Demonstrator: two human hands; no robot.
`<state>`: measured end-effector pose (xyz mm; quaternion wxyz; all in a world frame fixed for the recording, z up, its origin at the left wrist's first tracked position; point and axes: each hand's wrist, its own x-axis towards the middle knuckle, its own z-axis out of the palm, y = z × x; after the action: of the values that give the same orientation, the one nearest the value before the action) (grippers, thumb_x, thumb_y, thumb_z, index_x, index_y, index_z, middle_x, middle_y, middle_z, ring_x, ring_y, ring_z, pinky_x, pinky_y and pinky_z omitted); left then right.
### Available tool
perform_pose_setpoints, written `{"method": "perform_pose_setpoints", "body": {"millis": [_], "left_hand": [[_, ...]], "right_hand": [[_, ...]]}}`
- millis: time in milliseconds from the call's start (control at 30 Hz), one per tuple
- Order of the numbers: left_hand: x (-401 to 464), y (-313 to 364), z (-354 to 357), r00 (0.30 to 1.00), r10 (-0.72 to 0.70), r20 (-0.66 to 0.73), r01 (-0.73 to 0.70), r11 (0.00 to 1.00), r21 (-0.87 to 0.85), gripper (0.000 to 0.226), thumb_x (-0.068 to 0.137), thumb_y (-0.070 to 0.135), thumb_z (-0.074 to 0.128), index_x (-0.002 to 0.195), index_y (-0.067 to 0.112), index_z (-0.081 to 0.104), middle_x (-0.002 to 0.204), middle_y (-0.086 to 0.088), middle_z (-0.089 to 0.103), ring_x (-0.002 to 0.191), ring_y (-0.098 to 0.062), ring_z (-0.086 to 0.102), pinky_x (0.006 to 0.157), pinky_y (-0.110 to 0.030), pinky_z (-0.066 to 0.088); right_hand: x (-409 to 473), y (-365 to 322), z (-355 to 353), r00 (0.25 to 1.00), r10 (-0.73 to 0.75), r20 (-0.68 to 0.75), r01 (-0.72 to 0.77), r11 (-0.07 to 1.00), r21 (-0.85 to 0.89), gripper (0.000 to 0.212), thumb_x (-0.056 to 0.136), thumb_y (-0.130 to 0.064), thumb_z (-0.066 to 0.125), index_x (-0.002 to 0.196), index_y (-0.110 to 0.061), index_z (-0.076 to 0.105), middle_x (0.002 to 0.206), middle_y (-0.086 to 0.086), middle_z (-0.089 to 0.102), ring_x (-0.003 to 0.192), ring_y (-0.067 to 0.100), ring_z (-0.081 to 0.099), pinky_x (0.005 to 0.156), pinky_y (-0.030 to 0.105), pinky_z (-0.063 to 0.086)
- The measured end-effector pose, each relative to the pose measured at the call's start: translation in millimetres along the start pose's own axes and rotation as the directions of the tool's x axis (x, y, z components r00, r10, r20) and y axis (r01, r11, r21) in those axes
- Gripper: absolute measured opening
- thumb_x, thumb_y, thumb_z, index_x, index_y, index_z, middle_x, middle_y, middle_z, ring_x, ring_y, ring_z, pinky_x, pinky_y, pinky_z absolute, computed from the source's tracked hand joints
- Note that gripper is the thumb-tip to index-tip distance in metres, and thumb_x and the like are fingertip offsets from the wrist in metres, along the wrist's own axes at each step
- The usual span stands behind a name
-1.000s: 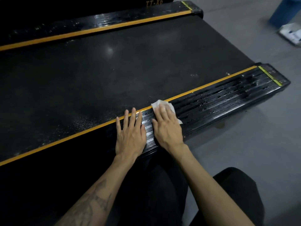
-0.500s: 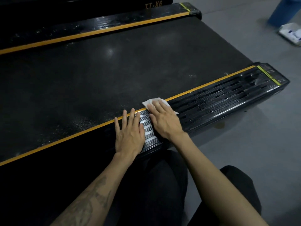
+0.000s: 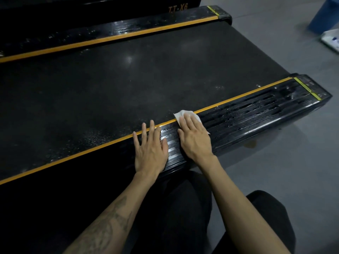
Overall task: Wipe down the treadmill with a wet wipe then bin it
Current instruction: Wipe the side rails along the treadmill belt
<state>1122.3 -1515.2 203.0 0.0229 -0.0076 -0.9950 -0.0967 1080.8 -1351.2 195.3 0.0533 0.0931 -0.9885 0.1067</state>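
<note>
Two hands flat on near side rail (image 3: 256, 114) of treadmill (image 3: 128, 85), ribbed black with orange edge strip. Left hand (image 3: 149, 149), at about 6 o'clock of the belt, fingers straight and spread, palm down on rail, holding nothing. Just beside it at 3 o'clock, right hand (image 3: 195, 138), fingers straight, pressing white wet wipe (image 3: 180, 114) onto rail; wipe's corner pokes out past fingertips at 12 o'clock, over orange strip. Rail toward 3 o'clock glistens with droplets. Far at 2 o'clock on grey floor (image 3: 284, 171): blue object (image 3: 324, 15), white packet (image 3: 332, 41), both blurred
</note>
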Motion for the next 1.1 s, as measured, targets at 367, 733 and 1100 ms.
{"method": "perform_pose_setpoints", "body": {"millis": [367, 733, 1100], "left_hand": [[2, 0, 5, 0.999, 0.035, -0.01, -0.035, 0.999, 0.014, 0.065, 0.105, 0.046, 0.014, 0.162, 0.018, 0.028, 0.172, -0.004, 0.014, 0.159, -0.024, 0.007, 0.127, -0.058, 0.009], [1, 1, 4, 0.999, 0.048, -0.009, -0.047, 0.999, 0.008, 0.064, 0.106, 0.047, 0.013, 0.161, 0.018, 0.028, 0.171, -0.005, 0.015, 0.159, -0.024, 0.008, 0.128, -0.057, 0.008], [-2, 1, 3, 0.998, 0.059, -0.013, -0.059, 0.998, 0.013, 0.064, 0.107, 0.045, 0.014, 0.161, 0.016, 0.029, 0.171, -0.006, 0.017, 0.159, -0.025, 0.01, 0.127, -0.057, 0.01]], "right_hand": [[-17, -2, 1, 0.998, 0.047, -0.043, -0.045, 0.998, 0.05, 0.062, 0.105, -0.037, 0.02, 0.153, -0.008, 0.044, 0.162, 0.017, 0.037, 0.152, 0.032, 0.03, 0.124, 0.046, 0.027], [-29, -7, 1, 0.987, 0.125, -0.097, -0.12, 0.991, 0.056, 0.059, 0.105, -0.034, 0.025, 0.15, -0.004, 0.049, 0.158, 0.018, 0.042, 0.149, 0.032, 0.036, 0.122, 0.046, 0.033], [-32, -10, 3, 0.986, 0.148, -0.078, -0.146, 0.989, 0.03, 0.062, 0.106, -0.037, 0.021, 0.153, -0.004, 0.044, 0.161, 0.017, 0.038, 0.152, 0.03, 0.032, 0.124, 0.045, 0.028]]}}
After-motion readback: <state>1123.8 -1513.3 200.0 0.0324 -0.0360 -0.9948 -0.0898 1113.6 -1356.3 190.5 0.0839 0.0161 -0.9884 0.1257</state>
